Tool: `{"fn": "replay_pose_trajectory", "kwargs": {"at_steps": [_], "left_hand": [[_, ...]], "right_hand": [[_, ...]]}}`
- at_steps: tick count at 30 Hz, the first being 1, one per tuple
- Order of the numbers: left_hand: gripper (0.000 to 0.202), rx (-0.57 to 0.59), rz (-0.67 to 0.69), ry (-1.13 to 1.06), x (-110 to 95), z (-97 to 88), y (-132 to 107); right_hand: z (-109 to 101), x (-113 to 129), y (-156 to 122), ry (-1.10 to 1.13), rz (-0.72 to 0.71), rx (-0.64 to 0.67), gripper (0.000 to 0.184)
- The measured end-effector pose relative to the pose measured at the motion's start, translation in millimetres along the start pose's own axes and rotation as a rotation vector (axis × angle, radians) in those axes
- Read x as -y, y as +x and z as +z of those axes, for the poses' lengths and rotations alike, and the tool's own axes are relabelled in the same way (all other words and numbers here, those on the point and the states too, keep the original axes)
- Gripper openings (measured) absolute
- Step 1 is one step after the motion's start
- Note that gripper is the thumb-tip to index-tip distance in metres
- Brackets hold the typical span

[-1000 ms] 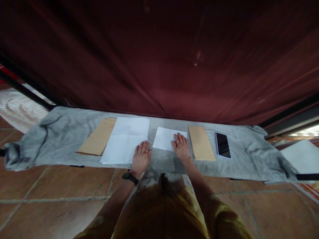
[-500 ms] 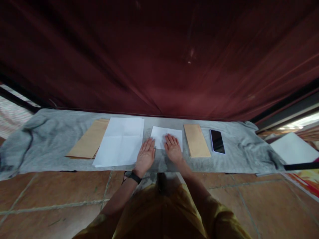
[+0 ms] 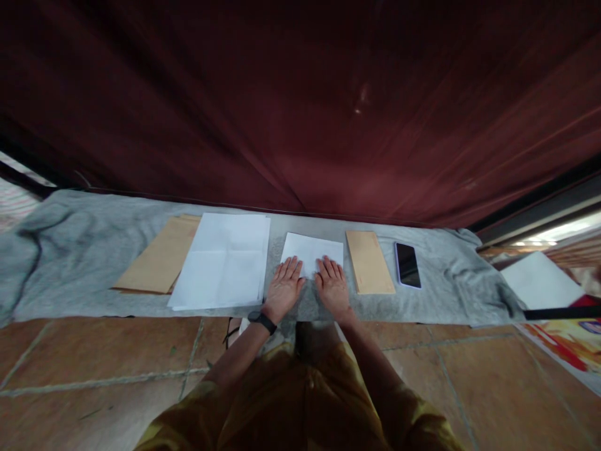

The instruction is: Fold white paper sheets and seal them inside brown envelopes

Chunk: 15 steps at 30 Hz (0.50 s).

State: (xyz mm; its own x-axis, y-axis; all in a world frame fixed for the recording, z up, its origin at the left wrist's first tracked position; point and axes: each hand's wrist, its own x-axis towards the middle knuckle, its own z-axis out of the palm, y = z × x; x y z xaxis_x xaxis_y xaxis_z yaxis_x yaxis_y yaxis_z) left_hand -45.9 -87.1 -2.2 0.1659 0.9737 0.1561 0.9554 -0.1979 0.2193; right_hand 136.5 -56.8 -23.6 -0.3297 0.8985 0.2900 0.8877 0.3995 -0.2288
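A small white sheet of paper (image 3: 313, 246), seemingly folded, lies in front of me on the grey cloth. My left hand (image 3: 284, 289) rests flat on its lower left part, fingers stretched out. On its lower right part lies my right hand (image 3: 332, 290), also flat with fingers apart. Neither hand grips anything. To the left is a stack of larger white sheets (image 3: 225, 263) with crease lines, partly over some brown envelopes (image 3: 157, 260). A single brown envelope (image 3: 370, 263) sits to the right of my right hand.
A phone (image 3: 407, 265) with a dark screen lies right of the single envelope. The grey cloth (image 3: 451, 275) covers a narrow bench. Behind it hangs a dark red curtain (image 3: 300, 125). Below is a tiled floor (image 3: 117, 357); a white board-like thing (image 3: 542, 280) stands at far right.
My left hand has moved right and onto the small paper's lower edge. My right hand has shifted slightly right and down along it. The view has shifted a little.
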Motion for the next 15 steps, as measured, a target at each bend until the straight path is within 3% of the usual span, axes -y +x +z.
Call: {"fn": "replay_pose_trajectory", "kwargs": {"at_steps": [15], "left_hand": [[0.062,-0.055,-0.099,0.002,1,5.8,-8]], "right_hand": [[-4,-9,-24,-0.058,0.108,-0.046,0.05]]}}
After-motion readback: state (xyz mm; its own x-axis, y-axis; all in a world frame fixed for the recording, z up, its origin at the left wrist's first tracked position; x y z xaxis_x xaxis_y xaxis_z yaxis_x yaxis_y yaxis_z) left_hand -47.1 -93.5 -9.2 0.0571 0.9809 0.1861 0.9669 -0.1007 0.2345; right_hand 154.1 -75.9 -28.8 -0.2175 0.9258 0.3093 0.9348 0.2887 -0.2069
